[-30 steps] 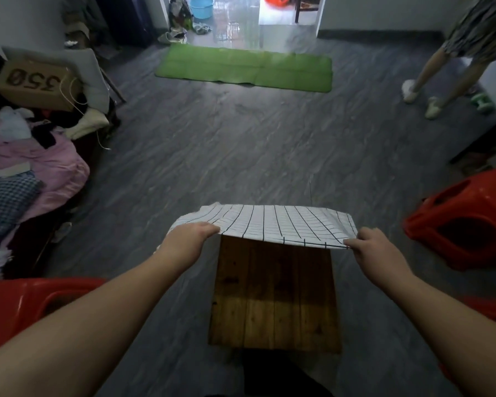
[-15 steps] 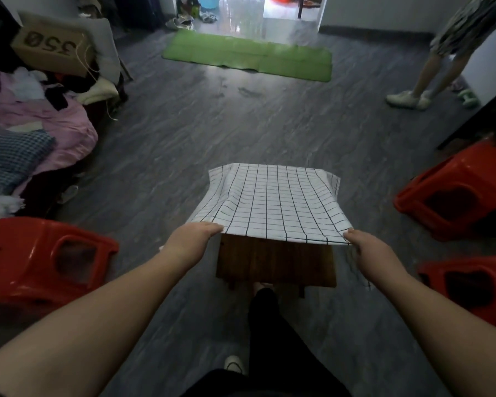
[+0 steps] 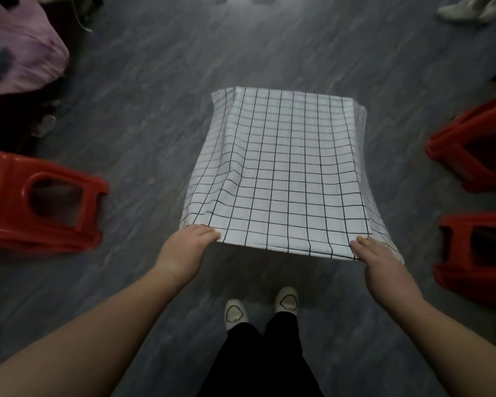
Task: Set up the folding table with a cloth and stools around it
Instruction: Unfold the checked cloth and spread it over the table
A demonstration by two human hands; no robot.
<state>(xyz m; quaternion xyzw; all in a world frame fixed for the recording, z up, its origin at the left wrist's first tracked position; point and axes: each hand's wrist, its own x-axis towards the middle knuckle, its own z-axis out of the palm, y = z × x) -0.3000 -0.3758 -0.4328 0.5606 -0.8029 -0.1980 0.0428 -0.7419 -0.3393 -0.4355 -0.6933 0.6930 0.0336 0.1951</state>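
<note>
A dark grey, streaked floor (image 3: 143, 116) fills the room, blurred in places. At its middle a white cloth (image 3: 281, 173) ruled with thin black squares lies spread over the worktop, which it hides entirely; its far edge and both side edges drape downward, and the near edge is lifted just off the surface. The left hand (image 3: 184, 247) grips the near left corner of the cloth, its fingers (image 3: 209, 234) curled over the hem; the right hand (image 3: 378, 259) pinches the near right corner in the same way. Three red plastic stools stand around it, all apart from the cloth: one lying on its side at the left (image 3: 38, 202), showing its cut-out handle, and two at the right, one farther (image 3: 470, 150) and one nearer (image 3: 476, 250). A heap of pink bedding (image 3: 26, 50) lies at the upper left. The person's own pale shoes (image 3: 235, 313) stand just short of the near edge, and another person's pale shoes (image 3: 458, 10) show at the upper right.
</note>
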